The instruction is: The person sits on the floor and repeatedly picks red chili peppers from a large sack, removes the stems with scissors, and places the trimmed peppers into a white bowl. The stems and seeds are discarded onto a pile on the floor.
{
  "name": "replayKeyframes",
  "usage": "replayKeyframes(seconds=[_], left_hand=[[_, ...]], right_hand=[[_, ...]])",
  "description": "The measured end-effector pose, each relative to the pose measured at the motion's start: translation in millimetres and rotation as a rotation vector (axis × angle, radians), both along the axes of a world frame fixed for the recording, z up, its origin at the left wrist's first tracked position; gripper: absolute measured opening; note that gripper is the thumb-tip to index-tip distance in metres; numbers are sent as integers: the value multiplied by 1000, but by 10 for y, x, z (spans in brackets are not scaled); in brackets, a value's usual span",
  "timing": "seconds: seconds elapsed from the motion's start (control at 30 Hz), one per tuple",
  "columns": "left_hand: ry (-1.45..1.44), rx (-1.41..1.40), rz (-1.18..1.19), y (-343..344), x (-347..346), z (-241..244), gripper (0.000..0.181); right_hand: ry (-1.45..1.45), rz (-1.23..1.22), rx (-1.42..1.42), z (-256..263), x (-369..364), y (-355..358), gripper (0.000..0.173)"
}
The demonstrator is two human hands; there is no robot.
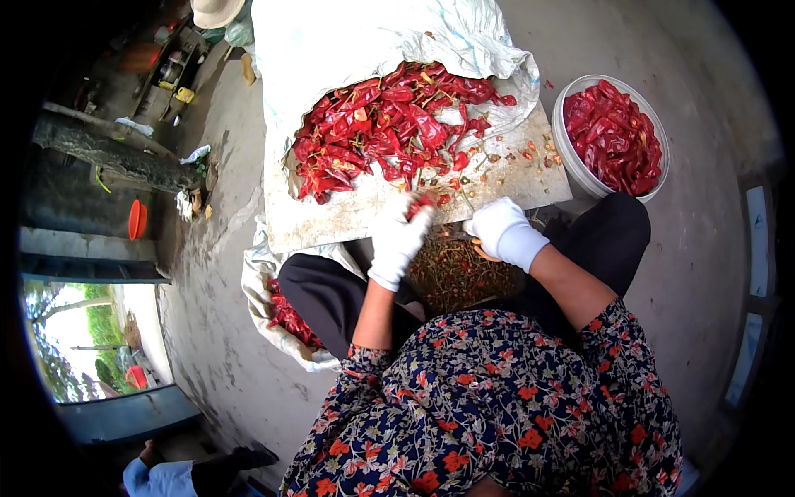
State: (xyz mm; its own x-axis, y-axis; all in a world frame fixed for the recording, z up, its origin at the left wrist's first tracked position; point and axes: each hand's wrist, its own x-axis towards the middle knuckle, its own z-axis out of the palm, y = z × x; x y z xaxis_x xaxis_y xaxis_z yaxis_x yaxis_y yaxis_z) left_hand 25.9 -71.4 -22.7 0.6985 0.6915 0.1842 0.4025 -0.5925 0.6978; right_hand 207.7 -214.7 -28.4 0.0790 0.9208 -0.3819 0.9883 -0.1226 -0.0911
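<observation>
In a white glove, my left hand (pixel 395 239) is closed on a red dried chili pepper (pixel 420 206) at the front edge of a worn board (pixel 335 227). My right hand (pixel 504 228), gloved too, is curled beside it around a tool with an orange-brown handle (pixel 485 251); the glove hides most of this tool. Beyond both hands a heap of red chili peppers (pixel 385 130) spills from the mouth of a white woven sack (pixel 372 37) onto the board. Cut stems and caps (pixel 497 155) lie scattered at the board's right.
A white bucket (pixel 559 133) full of red chilies stands right of the board. Below my hands, stem scraps (pixel 463 273) fill the space between my knees. Another woven sack (pixel 258 298) with chilies sits at my left knee. Part of another person (pixel 168 478) shows at lower left.
</observation>
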Motion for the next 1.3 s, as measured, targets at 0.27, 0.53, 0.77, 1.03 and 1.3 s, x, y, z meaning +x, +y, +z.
replayKeyframes(seconds=[0.27, 0.53, 0.77, 1.03, 1.3], left_hand=[[-173, -261, 161, 50, -74, -289, 39], [-195, -255, 90, -144, -2, -52, 34], [-205, -578, 91, -185, -46, 253, 40], [-963, -1303, -76, -457, 242, 319, 41], [-1070, -1480, -199, -603, 134, 287, 35]], right_hand=[[-34, -223, 343, 370, 241, -123, 16], [196, -207, 588, 337, 65, -138, 20], [900, -355, 363, 216, 49, -199, 20], [2339, -559, 37, 319, -186, -305, 12], [2543, -376, -4, 347, -339, -296, 21]])
